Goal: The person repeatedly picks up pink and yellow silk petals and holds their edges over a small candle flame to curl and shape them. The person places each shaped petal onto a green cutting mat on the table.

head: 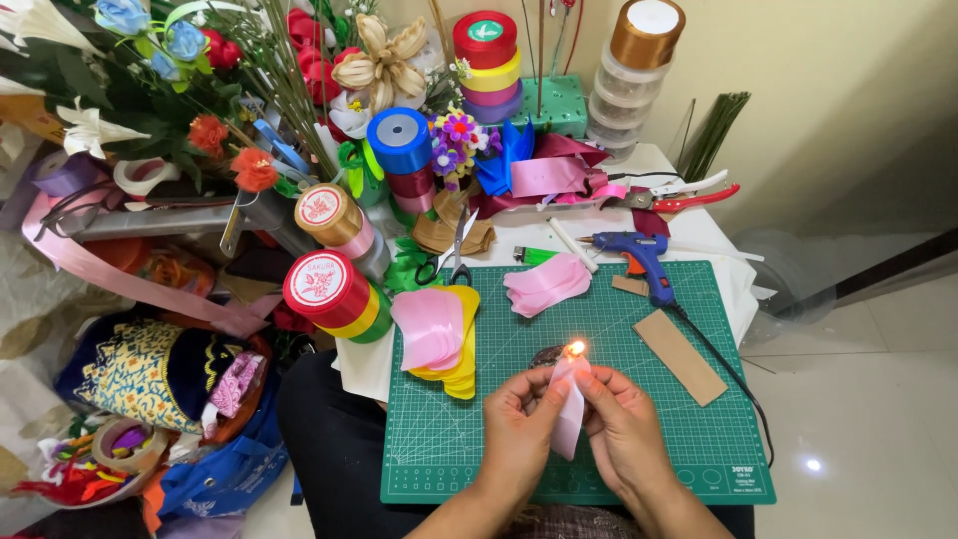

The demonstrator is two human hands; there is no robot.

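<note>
Both my hands pinch one pale pink ribbon petal (pixel 571 411) over the near part of a green cutting mat (pixel 689 439). My left hand (pixel 519 427) holds its left edge, my right hand (pixel 624 424) its right edge. The petal's top tip sits at a small flame (pixel 576 347) that burns just above my fingers, beside a dark object (pixel 547 354) lying on the mat. A stack of pink petals on yellow ones (pixel 435 334) lies at the mat's left. Another pile of pink petals (pixel 546 284) lies near its far edge.
A blue glue gun (pixel 639 255) with a black cord and a brown card strip (pixel 681 356) lie on the mat's right. Scissors (pixel 457 255), a green lighter (pixel 535 256), red cutters (pixel 689 196), several ribbon spools (pixel 329 289) and artificial flowers crowd the back and left.
</note>
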